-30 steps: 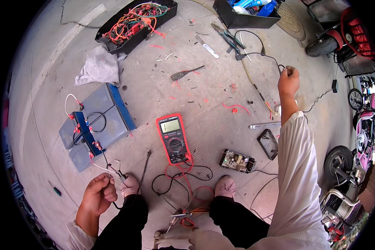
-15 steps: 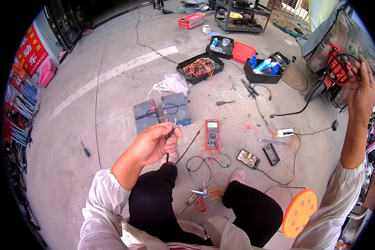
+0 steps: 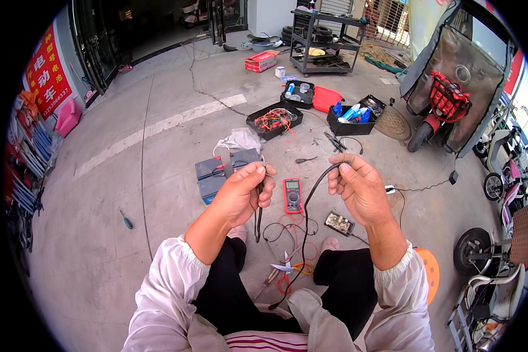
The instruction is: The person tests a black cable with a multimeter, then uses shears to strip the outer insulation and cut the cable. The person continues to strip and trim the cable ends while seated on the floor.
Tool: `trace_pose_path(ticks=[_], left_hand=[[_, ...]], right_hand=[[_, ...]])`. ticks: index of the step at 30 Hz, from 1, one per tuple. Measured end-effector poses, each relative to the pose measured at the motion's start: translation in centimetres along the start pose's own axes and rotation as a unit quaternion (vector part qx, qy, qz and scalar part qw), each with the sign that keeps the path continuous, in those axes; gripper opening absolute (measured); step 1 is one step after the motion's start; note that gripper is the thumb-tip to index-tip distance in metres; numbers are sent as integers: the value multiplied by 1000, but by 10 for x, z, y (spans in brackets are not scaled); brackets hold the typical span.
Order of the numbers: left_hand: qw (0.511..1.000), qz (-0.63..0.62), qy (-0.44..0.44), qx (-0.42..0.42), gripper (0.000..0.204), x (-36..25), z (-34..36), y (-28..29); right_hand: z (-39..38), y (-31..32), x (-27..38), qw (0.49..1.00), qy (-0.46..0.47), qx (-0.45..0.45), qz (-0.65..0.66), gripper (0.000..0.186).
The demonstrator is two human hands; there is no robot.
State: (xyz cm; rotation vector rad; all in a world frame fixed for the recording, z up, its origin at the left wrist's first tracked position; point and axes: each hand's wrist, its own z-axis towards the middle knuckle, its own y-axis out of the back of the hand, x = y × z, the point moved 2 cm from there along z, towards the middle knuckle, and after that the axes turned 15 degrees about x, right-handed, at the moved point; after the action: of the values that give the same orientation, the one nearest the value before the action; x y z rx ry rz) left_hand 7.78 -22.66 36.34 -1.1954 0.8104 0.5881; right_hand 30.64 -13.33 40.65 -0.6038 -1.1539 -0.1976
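Observation:
My left hand (image 3: 239,195) pinches a black cable (image 3: 258,227) near its end, where a short pale wire tip stands up above the fingers; below the hand it hangs in a loop. Across from it, my right hand (image 3: 365,192) grips another stretch of black cable (image 3: 305,226) between thumb and fingers. That one arcs over and drops to my lap. Whether the two join cannot be told. On the ground between my hands lies a red and grey multimeter (image 3: 292,196). Behind my left hand sit dark battery blocks (image 3: 210,186), partly hidden.
Scissors (image 3: 285,268) with orange handles lie between my feet. An opened circuit board case (image 3: 339,223) rests right of the multimeter. Farther off are a tray of wires (image 3: 274,120), a box of bottles (image 3: 351,126) and a metal cart (image 3: 325,44). An orange stool (image 3: 430,273) stands at right.
My right hand has come down from the far right to the middle, bringing the black cable with it. My left hand has shifted slightly right, still pinching its cable. The view has tilted up.

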Motion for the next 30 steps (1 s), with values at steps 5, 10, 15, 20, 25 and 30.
trace_pose_path(ticks=[5, 10, 15, 20, 25, 30], left_hand=[[996, 30, 84, -31, 21, 33, 22, 16], [975, 123, 182, -32, 22, 57, 21, 41], [974, 131, 176, -56, 21, 63, 26, 54], [977, 108, 170, -72, 19, 63, 27, 51], [981, 72, 162, -78, 18, 58, 24, 44], [988, 18, 136, -66, 20, 62, 20, 40]], right_hand=[[-10, 13, -88, 989, -144, 0, 38, 23], [8, 19, -116, 984, -175, 25, 26, 19], [17, 33, -127, 983, -179, -24, 27, 19], [20, 37, -130, 983, -177, -38, 39, 20], [19, 32, -129, 984, -166, -41, 44, 21], [9, 30, -129, 984, -164, -41, 53, 21]])
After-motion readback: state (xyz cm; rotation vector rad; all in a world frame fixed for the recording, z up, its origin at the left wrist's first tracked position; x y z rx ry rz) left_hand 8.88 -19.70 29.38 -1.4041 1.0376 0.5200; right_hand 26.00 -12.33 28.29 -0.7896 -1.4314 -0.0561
